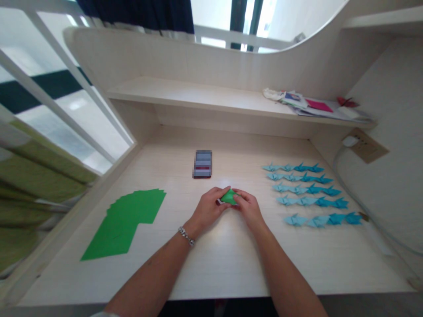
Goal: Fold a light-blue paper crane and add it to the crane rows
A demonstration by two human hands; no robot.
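Note:
Between my left hand (207, 208) and my right hand (249, 209), I pinch a small piece of folded green paper (229, 197) just above the pale wood desk (224, 268). Both hands hold it at the middle of the desk, and its lower part is hidden by my fingers. To the left lies a fanned stack of green paper sheets (124, 224), well apart from my left hand. Several rows of blue origami cranes (310, 193) stand to the right of my right hand. A silver bracelet (187, 236) circles my left wrist.
A phone (202, 164) lies face up beyond my hands. A shelf (185, 94) above the desk's back holds papers (317, 105) and a red paper crane (346, 102). A wall socket (365, 145) with a cable (360, 202) is on the right; an olive curtain (33, 193) hangs left.

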